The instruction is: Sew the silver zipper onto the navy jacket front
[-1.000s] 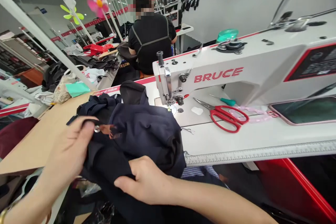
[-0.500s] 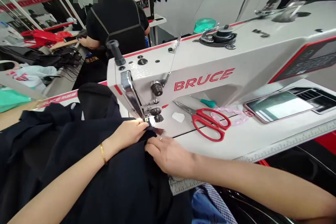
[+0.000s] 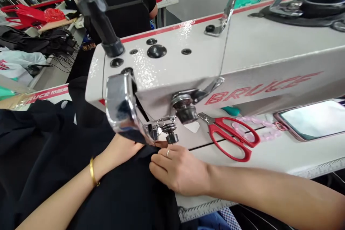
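A dark navy garment (image 3: 67,158) lies bunched over the table's left half and runs under the head of the white BRUCE sewing machine (image 3: 215,61). My left hand (image 3: 122,149), gold bangle on the wrist, rests on the cloth just under the machine head, and its fingers are hidden behind the shiny face plate. Wearing a ring, my right hand (image 3: 179,169) presses its curled fingers onto the cloth edge beside the presser foot (image 3: 155,138). The needle area is mostly hidden by the machine head.
Red-handled scissors (image 3: 229,138) lie on the machine bed to the right. A pink chain (image 3: 253,133) leads to a phone (image 3: 312,118). A ruler strip (image 3: 318,169) runs along the table's front edge. Another person in black (image 3: 118,3) sits at the station ahead.
My head has come closer and lower to the machine. Both hands went from handling the bunched garment to holding its edge at the presser foot.
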